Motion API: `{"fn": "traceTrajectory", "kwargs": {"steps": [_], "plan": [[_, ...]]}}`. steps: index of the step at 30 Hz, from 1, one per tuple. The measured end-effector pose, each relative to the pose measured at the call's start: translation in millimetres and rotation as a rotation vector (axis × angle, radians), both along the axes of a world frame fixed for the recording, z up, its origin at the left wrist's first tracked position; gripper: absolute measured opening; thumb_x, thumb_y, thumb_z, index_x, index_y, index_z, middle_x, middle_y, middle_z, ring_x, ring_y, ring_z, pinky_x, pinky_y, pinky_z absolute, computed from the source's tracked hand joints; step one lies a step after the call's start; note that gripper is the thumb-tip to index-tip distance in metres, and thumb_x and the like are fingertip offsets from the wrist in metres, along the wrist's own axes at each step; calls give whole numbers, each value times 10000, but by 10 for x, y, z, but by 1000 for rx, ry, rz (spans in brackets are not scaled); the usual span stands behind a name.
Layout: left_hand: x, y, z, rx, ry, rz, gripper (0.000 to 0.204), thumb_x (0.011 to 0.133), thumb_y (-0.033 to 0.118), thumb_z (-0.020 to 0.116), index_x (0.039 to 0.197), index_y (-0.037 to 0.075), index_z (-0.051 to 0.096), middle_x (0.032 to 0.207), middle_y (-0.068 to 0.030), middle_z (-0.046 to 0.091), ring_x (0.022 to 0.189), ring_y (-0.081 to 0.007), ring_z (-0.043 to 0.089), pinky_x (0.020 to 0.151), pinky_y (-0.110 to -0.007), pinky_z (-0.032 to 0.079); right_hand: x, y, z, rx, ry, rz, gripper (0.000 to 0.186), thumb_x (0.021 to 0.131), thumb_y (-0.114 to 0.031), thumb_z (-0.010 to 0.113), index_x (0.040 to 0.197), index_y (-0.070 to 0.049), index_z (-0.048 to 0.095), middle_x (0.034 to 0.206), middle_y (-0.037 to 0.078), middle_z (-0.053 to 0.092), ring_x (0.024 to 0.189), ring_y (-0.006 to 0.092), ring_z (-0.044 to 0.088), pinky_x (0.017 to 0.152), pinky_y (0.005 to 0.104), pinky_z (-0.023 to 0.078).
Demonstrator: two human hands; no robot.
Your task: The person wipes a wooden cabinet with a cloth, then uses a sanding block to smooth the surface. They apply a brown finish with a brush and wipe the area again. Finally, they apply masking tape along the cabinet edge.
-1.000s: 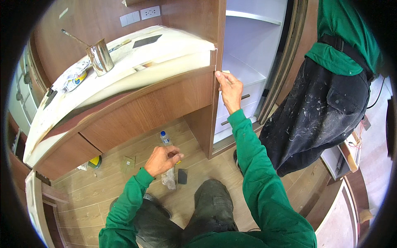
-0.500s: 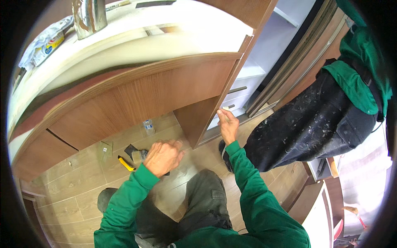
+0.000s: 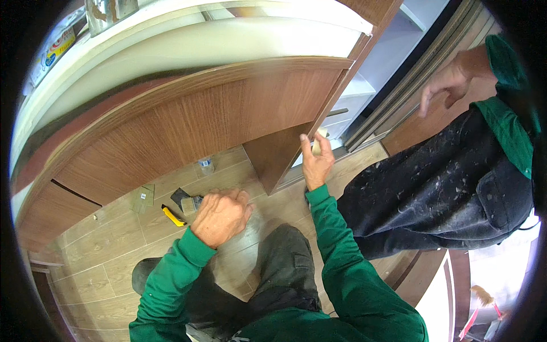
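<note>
My right hand [image 3: 317,166] is raised at the edge of the brown wood-grain panel [image 3: 279,154]. Between its thumb and fingers is a small pale cream piece [image 3: 317,147], whose kind I cannot make out. My left hand [image 3: 221,216] is closed, knuckles up, above my knees; its palm side is hidden, so anything in it does not show. Just beyond it on the floor lie a flat brush [image 3: 191,205] and a dark flat piece [image 3: 179,195], with a yellow utility knife [image 3: 173,216] beside them. The curved wood-grain front [image 3: 199,122] spans the space ahead.
A co-worker in green with stained dark trousers [image 3: 421,188] stands close at right, one hand [image 3: 450,85] lowered. A plastic bottle [image 3: 206,166] and a clear sheet [image 3: 142,198] are on the floor. A metal can [image 3: 108,14] stands on the ledge at upper left.
My right hand has opened its grip slightly, showing more of the pale piece. My left hand stays closed nearly in place. The co-worker's hand has come into view, and the view has shifted.
</note>
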State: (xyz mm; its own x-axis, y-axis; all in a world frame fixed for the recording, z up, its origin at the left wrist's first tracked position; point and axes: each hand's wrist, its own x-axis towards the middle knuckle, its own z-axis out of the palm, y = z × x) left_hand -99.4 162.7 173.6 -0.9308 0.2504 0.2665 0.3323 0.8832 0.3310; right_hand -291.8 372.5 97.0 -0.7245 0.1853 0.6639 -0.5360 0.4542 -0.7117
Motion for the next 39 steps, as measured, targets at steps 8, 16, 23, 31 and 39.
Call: {"fn": "traceTrajectory", "kwargs": {"steps": [8,16,23,31,39], "plan": [[-11,-83,-117,232,110,143,266,859,199,738,1007,-14,678,881,-208,685,804,-400,684,708,-450,546,753,130,-487,-306,-354,273,355,924,-85,627,1270,-6,639,1033,125,693,670,155,610,575,252,479],[-26,105,40,692,68,26,341,854,113,751,1177,15,699,1067,-173,716,988,-287,703,877,-371,539,1720,-40,440,-603,-518,812,720,858,69,515,1530,-29,277,1058,177,694,670,99,572,599,241,487],[12,107,50,746,14,-117,400,808,121,816,1184,29,714,1239,-133,656,1136,-276,628,990,-384,483,1865,-96,420,-456,-433,811,750,887,65,602,1534,-8,231,1187,205,653,858,139,648,674,261,553],[27,126,-102,866,-5,-119,204,820,30,772,1021,53,750,1143,-101,668,1086,-244,637,958,-375,505,1854,-77,353,-91,-301,734,669,902,33,630,1502,-4,334,1209,193,664,980,181,681,770,297,562],[-6,184,-142,481,289,-15,144,858,-13,679,982,45,634,981,-122,672,901,-334,623,825,-397,459,1860,-223,261,-389,-645,805,517,995,-31,539,1491,-26,395,974,103,732,740,124,681,647,261,533]]}}
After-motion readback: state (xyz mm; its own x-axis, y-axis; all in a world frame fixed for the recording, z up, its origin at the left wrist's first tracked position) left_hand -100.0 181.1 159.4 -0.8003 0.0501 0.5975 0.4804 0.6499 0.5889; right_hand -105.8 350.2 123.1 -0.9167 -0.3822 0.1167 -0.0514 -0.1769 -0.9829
